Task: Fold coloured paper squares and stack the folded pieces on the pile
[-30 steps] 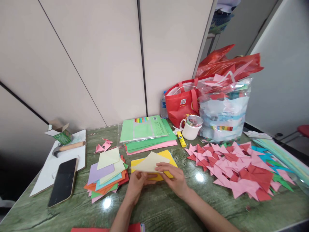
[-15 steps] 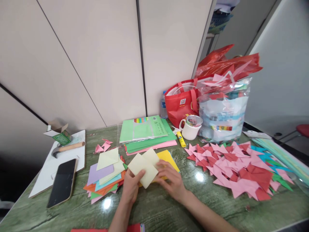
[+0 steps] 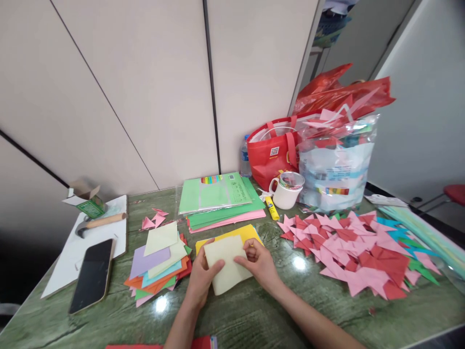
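Cream paper [image 3: 229,272] points forward, its long axis slanting slightly left.

and a lane of green tabletop [image 3: 305,286] runs between the right hand [image 3: 259,264] and the folded-paper pile [image 3: 363,254]; leftward, the colored-sheet stack [image 3: 160,269] crowds the left hand [image 3: 201,276], while straight ahead the green packet [image 3: 214,196] blocks low reaching!

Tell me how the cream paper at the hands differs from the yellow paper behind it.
Colour: the cream paper is pale; the yellow paper is bright.
Support: the cream paper is gripped by the left hand, with the right hand at its edge; the yellow paper lies on the table.
Visibility: most of the cream paper shows; the yellow paper is partly covered.
Both are paper.
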`<state>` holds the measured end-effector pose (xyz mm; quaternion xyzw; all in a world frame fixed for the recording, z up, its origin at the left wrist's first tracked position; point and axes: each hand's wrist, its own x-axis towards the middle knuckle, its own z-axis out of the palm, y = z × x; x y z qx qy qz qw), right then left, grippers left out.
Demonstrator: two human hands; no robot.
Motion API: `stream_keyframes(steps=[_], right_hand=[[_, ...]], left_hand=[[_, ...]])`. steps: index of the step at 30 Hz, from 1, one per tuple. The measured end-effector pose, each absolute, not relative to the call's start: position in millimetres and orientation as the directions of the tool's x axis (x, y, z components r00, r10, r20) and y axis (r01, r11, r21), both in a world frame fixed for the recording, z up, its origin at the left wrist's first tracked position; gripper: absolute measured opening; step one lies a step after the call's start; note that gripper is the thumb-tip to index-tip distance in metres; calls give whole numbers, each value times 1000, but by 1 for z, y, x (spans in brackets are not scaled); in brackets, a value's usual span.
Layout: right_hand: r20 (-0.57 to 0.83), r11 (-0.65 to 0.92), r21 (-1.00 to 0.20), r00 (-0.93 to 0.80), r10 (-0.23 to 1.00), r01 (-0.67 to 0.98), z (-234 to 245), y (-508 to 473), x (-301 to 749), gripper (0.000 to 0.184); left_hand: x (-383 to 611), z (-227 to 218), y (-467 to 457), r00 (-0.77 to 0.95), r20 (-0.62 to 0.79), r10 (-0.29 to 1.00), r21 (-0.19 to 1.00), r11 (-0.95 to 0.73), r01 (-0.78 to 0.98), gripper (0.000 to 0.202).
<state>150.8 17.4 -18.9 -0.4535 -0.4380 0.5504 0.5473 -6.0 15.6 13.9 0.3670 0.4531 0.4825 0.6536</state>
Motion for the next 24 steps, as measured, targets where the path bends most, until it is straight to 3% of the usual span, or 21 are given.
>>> stream_keyframes(steps=[5, 12, 24], right_hand=[[-78, -79, -959, -15, 997, -272, -15, 20, 156, 42], [-61, -65, -957, -25, 998, -281, -13, 20, 156, 40], [-43, -55, -983, -72, 996, -174, -20, 20, 158, 27]], left_hand=[[-10, 19, 17, 206, -248, 946, 867, 312, -389, 59], [-12, 12, 20, 104, -227, 968, 918, 248, -309, 44], [-11, 8, 22, 46, -210, 977, 937, 214, -276, 48]])
